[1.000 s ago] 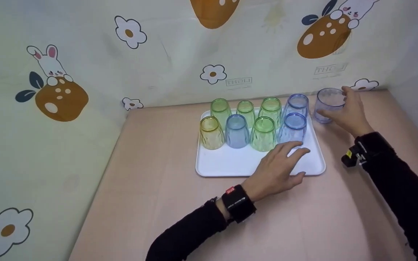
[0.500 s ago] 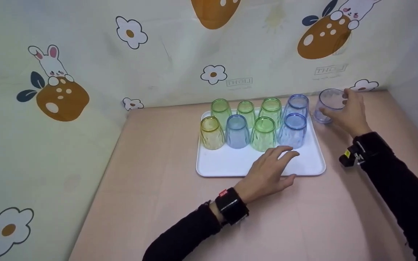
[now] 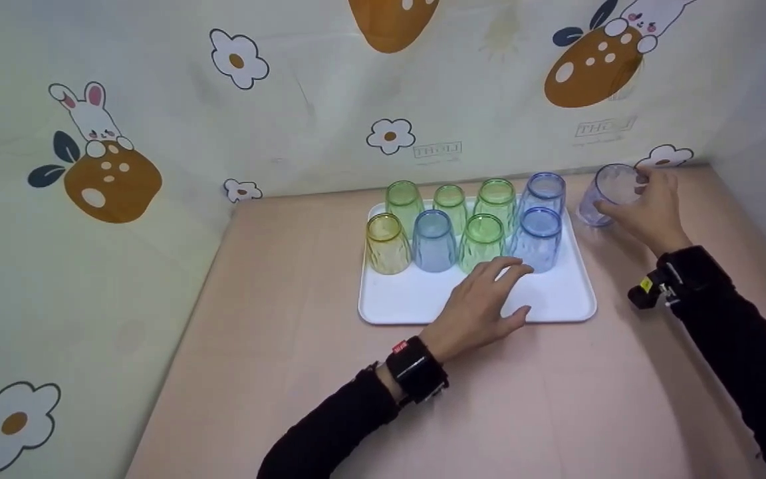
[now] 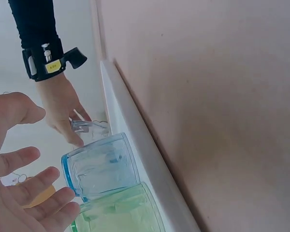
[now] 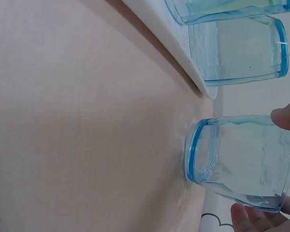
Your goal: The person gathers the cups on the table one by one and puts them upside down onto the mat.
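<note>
My right hand (image 3: 655, 209) grips a clear bluish glass (image 3: 612, 183) near its wide mouth, thumb on one side and fingers on the other. The glass stands mouth up right of the tray, leaning a little to the right, its blue-ringed base (image 5: 197, 150) at the tabletop. My left hand (image 3: 473, 309) hovers over the front of the white tray (image 3: 396, 306), fingers spread and holding nothing. Its fingertips are close to an upturned blue glass (image 3: 537, 243) and a green glass (image 3: 483, 238) in the front row.
Two rows of upturned glasses fill the back of the tray, among them a yellow glass (image 3: 388, 246), another blue glass (image 3: 435, 243) and several green ones. A printed cloth wall (image 3: 316, 146) rises right behind the table (image 3: 276, 279).
My left hand has drawn to the left along the tray's front. The glass in my right hand has tipped, its mouth shifting slightly right.
</note>
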Demonstrator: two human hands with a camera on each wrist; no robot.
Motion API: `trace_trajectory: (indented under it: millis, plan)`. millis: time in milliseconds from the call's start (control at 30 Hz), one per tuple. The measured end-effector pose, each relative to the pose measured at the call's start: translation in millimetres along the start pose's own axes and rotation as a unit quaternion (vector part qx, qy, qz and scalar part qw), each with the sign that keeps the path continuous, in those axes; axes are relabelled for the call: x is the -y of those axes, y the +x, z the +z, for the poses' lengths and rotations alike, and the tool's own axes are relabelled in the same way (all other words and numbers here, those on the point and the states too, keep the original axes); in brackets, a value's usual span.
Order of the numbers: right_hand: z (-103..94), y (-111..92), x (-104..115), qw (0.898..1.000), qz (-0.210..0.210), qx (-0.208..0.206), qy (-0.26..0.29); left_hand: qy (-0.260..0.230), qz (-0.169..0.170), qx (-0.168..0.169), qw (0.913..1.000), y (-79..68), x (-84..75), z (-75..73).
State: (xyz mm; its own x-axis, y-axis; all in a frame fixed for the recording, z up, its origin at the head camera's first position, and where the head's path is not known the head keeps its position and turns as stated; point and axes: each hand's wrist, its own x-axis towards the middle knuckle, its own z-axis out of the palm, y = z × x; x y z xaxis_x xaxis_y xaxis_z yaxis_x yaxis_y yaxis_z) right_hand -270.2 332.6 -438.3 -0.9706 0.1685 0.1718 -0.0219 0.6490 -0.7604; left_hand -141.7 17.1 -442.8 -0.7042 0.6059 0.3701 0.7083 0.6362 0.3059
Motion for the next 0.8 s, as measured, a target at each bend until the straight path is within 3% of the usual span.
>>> trace_trajectory:
  millis: [400,600,800]
  plan:
    - [-13.6,-7.2,6.0,0.999,0.024,-0.020,0.043,-0.039,-0.013,-0.019,0.9990,4.1,8.7,-10.0]
    - [-23.3,-11.1,17.8,0.992,0.030,-0.046,0.115,-0.086,-0.024,-0.042,0.9951,8.3,16.7,-17.4]
    - [-29.6,-18.9,34.7,0.980,0.035,-0.052,0.191,-0.156,-0.033,-0.075,0.9843,11.8,22.7,-22.6]
